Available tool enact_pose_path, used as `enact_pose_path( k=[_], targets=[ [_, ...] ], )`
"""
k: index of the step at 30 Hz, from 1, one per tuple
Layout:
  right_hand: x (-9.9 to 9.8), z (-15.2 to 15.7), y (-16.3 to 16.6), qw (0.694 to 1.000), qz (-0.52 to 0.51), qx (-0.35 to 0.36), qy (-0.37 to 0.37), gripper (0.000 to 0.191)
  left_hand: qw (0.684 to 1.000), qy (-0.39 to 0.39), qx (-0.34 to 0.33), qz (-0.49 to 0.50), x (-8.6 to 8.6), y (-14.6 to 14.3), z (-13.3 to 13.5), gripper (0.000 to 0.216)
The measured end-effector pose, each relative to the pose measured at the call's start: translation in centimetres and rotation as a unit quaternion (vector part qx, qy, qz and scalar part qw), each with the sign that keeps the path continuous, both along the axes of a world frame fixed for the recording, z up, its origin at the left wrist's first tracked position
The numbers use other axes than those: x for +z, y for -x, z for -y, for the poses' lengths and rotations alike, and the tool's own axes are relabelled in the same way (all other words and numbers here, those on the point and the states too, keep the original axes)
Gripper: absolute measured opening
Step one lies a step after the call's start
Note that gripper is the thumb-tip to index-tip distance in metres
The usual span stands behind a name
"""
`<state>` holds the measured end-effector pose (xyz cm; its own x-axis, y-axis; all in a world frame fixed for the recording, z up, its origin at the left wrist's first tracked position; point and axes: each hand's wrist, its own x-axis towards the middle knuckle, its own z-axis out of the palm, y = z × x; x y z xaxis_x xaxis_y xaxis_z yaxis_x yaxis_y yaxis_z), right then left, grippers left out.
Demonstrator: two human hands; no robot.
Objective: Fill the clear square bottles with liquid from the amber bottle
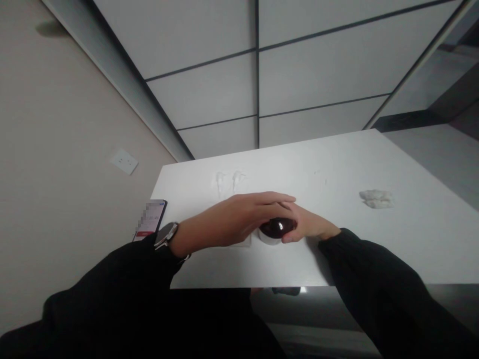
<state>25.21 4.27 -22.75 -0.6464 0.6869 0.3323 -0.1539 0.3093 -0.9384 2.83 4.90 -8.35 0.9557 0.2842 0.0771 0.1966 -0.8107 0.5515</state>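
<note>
A small round object with a dark glossy top and a white base [276,230] sits on the white table [374,239] near its front edge. My left hand [239,217] reaches across from the left, fingers stretched out flat over the object's top. My right hand [309,224] comes in from the right and curls around the object's right side, its fingers partly hidden under my left hand. Both arms wear black sleeves, and a watch [166,234] is on my left wrist.
A phone [150,219] with a lit screen lies at the table's left edge. Two small white pieces [228,180] lie behind my hands. A crumpled white tissue [376,198] lies to the right. A beige wall with a socket [124,161] stands left.
</note>
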Motion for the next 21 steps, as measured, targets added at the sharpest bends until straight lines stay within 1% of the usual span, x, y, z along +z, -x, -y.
enact_pose_path(
  k=[2,4,5,7,9,11,12,13,15,18,20,21],
  targets=[
    [0.1,0.0,0.1,1.000,-0.015,0.003,0.008,0.087,0.999,-0.039,0.018,-0.029,0.3,0.1,-0.1,0.040],
    [0.0,0.1,0.3,0.999,-0.029,0.013,0.025,0.083,0.992,-0.097,0.034,-0.070,0.6,-0.6,0.1,0.027],
    [-0.1,0.1,0.4,0.999,-0.036,0.018,0.038,0.079,0.986,-0.131,0.058,-0.080,0.9,-1.1,0.3,0.022],
    [-0.2,0.3,0.5,0.997,-0.043,0.027,0.064,0.073,0.972,-0.184,0.130,-0.066,1.6,-2.1,0.4,0.027],
    [-0.1,0.3,0.6,0.995,-0.052,0.036,0.080,0.074,0.962,-0.185,0.199,-0.019,2.4,-2.9,-0.2,0.032],
    [0.0,0.3,0.6,0.993,-0.066,0.042,0.083,0.076,0.966,-0.132,0.221,0.010,2.7,-3.4,-2.0,0.028],
    [0.1,0.3,0.6,0.993,-0.071,0.045,0.081,0.077,0.969,-0.101,0.223,0.011,2.4,-3.5,-3.2,0.023],
    [0.2,0.3,0.6,0.993,-0.074,0.045,0.081,0.078,0.971,-0.075,0.225,-0.001,1.8,-3.6,-4.5,0.017],
    [0.4,0.3,0.6,0.992,-0.071,0.047,0.088,0.078,0.974,-0.028,0.218,-0.055,-0.3,-3.9,-7.1,0.013],
    [0.5,0.4,0.7,0.990,-0.071,0.056,0.105,0.078,0.970,0.034,0.210,-0.121,-4.5,-4.6,-10.1,0.018],
    [0.5,0.5,0.7,0.989,-0.075,0.061,0.112,0.078,0.970,0.052,0.193,-0.139,-6.9,-5.3,-11.2,0.024],
    [0.5,0.5,0.7,0.988,-0.077,0.063,0.115,0.078,0.971,0.054,0.182,-0.144,-7.9,-5.6,-11.6,0.028]
  ],
)
